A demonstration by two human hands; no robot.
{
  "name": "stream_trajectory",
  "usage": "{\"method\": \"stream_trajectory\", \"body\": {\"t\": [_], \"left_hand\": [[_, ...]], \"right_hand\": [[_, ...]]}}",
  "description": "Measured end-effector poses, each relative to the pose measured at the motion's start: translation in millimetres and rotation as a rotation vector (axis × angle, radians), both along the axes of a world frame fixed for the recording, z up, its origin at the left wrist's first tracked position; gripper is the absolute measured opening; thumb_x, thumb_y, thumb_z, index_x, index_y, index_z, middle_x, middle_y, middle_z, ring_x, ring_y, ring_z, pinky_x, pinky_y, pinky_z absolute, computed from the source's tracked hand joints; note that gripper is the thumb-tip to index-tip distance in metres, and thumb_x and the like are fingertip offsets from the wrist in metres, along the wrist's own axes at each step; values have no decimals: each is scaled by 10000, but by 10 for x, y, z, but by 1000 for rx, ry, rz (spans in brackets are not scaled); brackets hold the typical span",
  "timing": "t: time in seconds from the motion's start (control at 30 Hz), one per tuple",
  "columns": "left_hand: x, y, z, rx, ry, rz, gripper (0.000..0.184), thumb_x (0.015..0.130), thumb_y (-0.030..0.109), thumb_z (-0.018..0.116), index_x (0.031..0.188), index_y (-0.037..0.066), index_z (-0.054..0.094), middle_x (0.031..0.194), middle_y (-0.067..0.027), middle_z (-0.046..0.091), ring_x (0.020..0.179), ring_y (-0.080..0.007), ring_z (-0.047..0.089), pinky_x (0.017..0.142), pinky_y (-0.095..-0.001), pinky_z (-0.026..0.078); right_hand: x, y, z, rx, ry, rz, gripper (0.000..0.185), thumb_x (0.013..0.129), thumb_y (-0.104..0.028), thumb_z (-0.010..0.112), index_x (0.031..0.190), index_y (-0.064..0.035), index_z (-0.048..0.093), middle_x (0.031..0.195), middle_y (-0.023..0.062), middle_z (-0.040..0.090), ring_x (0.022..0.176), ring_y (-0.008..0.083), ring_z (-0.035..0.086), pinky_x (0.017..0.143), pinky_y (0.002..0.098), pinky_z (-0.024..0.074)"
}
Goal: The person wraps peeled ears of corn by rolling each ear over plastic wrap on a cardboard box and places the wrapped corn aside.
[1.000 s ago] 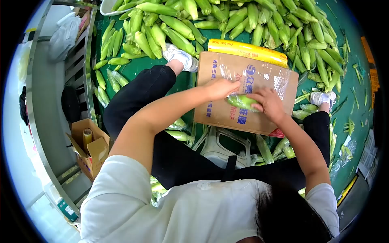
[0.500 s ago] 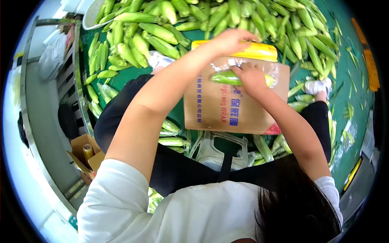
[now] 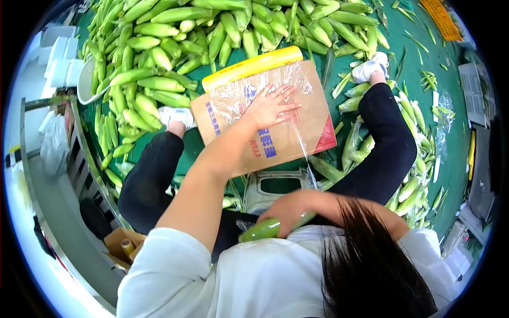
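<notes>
At the shirt front, right hand [image 3: 292, 210]: fingers curled round a corn cob [image 3: 261, 231], grasping it mid-length; both ends stick out.
Held cob: lies slightly tilted across the lap, clear film showing on its left end.
Left hand [image 3: 272, 108]: grasping nothing, palm down, fingers spread wide on the film-covered cardboard [image 3: 228, 151].
Film strand [image 3: 302, 142]: pulled tight, runs from beside the left hand down toward the right; can't tell where it ends, right forearm hides it.
Yellow roll [image 3: 252, 68]: along the cardboard's far edge, partly unwound film next to it.
Stool [image 3: 252, 197]: between the legs, just below the cardboard.
Corn pile [image 3: 159, 55]: unwrapped, in husks, beyond the roll and off to the left.
Wrapped corn [image 3: 414, 183]: on the green floor [image 3: 395, 34], right of the right knee.
Carton [image 3: 117, 241]: open, left side, small roll inside.
</notes>
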State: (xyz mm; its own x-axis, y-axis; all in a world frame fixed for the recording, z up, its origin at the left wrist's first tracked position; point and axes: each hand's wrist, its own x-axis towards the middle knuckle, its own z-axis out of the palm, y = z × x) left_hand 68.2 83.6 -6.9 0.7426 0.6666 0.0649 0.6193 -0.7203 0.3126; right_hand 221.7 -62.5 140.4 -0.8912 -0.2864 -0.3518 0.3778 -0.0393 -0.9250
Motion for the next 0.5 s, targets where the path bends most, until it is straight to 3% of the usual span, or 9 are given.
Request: {"method": "stream_trajectory", "body": {"t": [0.07, 0.13, 0.2, 0.23, 0.27, 0.33, 0.37, 0.43, 0.5], "left_hand": [[75, -247, -29, 40, 14, 113, 469, 978, 405, 523, 1446, 368, 516, 1643, -63, 280, 1500, -283, 285, 1201, -570, 217], [195, -485, -110, 151, 16, 151, 436, 953, 300, 542, 1386, 321, 578, 1582, -109, 377, 1448, -301, 364, 1153, -578, 294], [400, -920, 474, -560, 7, 89, 427, 905, 285, 588, 1327, 240, 630, 1514, -137, 456, 1424, -314, 392, 1150, -582, 295], [488, -1233, 467, -208, 64, -86, 431, 848, 299, 645, 1272, 228, 670, 1440, -134, 525, 1369, -305, 456, 1155, -535, 314], [553, -1545, 347, -192, 30, -271, 526, 851, 291, 670, 1369, 234, 598, 1412, -129, 548, 1330, -306, 488, 1158, -495, 319], [653, -2176, -27, -970, -71, -251, 636, 929, 135, 583, 1531, 184, 382, 1330, -184, 605, 1225, -359, 578, 1060, -447, 449], [612, -2154, 603, -924, -224, -49, 631, 901, 61, 557, 1509, 119, 397, 1266, -211, 634, 1143, -380, 621, 1001, -411, 501], [478, -2145, 702, -584, -334, 216, 640, 865, 62, 565, 1487, 83, 416, 1381, -223, 554, 1203, -401, 572, 1007, -424, 497], [382, -2031, 1414, -292, -484, 424, 610, 854, 143, 634, 1440, 71, 483, 1495, -224, 432, 1294, -418, 507, 1069, -492, 431]], "right_hand": [[150, 18, 699, 154, -98, -44, 619, 720, -356, 754, 1285, -162, 591, 1087, 149, 701, 999, 374, 655, 854, 431, 511], [452, 7, 638, -93, -46, -80, 693, 778, -385, 763, 1378, -134, 523, 1105, 146, 702, 1028, 305, 675, 876, 414, 513], [877, -67, 510, -385, 11, -198, 771, 811, -421, 767, 1423, -64, 463, 1146, 161, 683, 1048, 286, 673, 882, 408, 530], [1110, -142, 487, -542, 50, -303, 816, 823, -443, 769, 1439, -26, 433, 1180, 172, 666, 1059, 284, 669, 872, 409, 547], [1318, -151, 531, -778, -51, -480, 826, 828, -464, 763, 1428, -6, 430, 1208, 186, 645, 1051, 308, 669, 843, 419, 566], [1529, -276, 467, -1132, -92, -928, 799, 871, -549, 697, 1412, -24, 432, 1218, 205, 619, 1018, 333, 679, 754, 433, 606], [1533, -241, 535, -1098, -114, -1121, 741, 914, -601, 607, 1378, -40, 467, 1168, 205, 628, 987, 336, 683, 742, 430, 604], [1620, -189, 434, -1097, -261, -1337, 708, 932, -630, 552, 1350, -60, 502, 1082, 192, 651, 899, 323, 695, 697, 424, 605], [1723, -183, 216, -1130, -253, -1228, 706, 938, -639, 533, 1345, -63, 510, 1031, 184, 663, 834, 317, 696, 671, 429, 603]]}}
